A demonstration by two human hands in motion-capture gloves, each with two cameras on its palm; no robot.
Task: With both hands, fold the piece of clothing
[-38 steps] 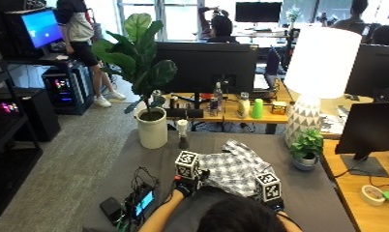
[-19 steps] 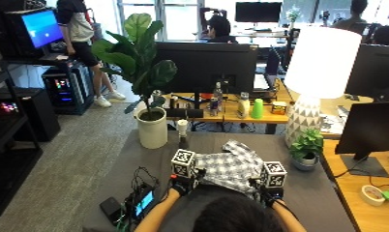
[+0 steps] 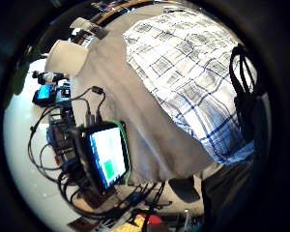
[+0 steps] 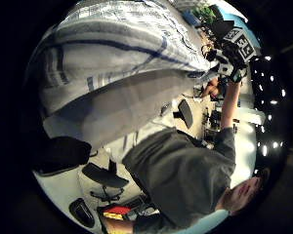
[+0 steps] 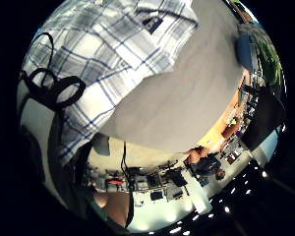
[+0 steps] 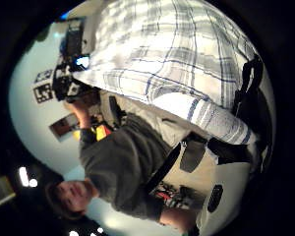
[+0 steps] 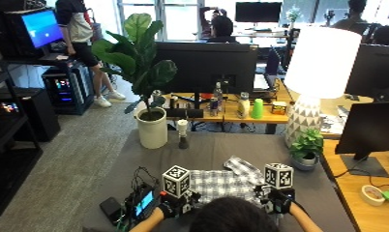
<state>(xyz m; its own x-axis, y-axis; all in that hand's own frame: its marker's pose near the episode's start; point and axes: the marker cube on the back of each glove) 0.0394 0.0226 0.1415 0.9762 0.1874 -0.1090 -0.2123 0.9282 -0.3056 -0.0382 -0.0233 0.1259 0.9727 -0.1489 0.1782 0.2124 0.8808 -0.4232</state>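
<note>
both gloved hands, left hand (image 7: 171, 207) and right hand (image 7: 276, 199), pinch the near hem of the plaid shirt (image 7: 228, 183) lying on the grey table (image 7: 207, 147), a light, limp cloth best taken at its corners.

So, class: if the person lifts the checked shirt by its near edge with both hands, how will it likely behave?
The checked shirt will probably flop rather than hold its shape: in the palm views its edge already curves and hangs in soft folds. It looks thin, so likely light. On the smooth grey table it may slide when pulled by the left hand and right hand.
</note>
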